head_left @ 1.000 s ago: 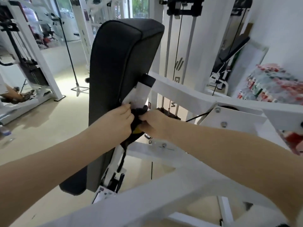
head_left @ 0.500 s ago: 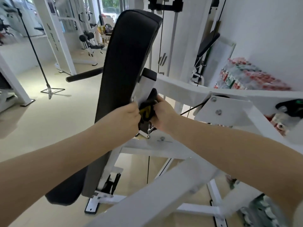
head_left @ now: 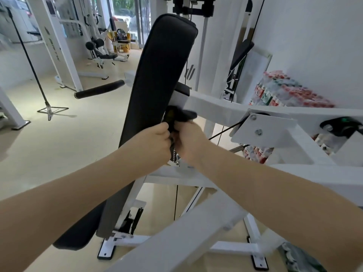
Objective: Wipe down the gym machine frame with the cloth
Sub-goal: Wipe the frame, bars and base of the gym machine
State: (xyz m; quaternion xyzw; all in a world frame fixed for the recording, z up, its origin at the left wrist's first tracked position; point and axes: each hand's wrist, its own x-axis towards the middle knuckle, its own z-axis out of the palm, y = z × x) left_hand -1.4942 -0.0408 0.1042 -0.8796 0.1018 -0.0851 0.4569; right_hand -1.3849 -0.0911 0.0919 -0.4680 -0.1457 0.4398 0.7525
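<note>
A dark cloth with a yellow patch [head_left: 177, 115] is bunched against the white frame [head_left: 216, 107] of the gym machine, just behind the tall black back pad [head_left: 159, 81]. My left hand [head_left: 152, 142] grips the cloth's lower left side with curled fingers. My right hand [head_left: 189, 140] grips it from the right, close against the left hand. The cloth's upper end sticks out to the right over the white bar. Part of the cloth is hidden between my hands.
White frame beams [head_left: 176, 240] cross low in front of me. Shrink-wrapped packs of bottles [head_left: 284, 93] are stacked by the right wall. A black padded roller [head_left: 99, 91] juts left of the pad. A thin black stand [head_left: 50, 108] and other machines [head_left: 59, 46] occupy the floor at left.
Both hands have stayed clamped on the cloth, working it along the white bar behind the pad. My view has swung left and pulled back, showing more of the room.
</note>
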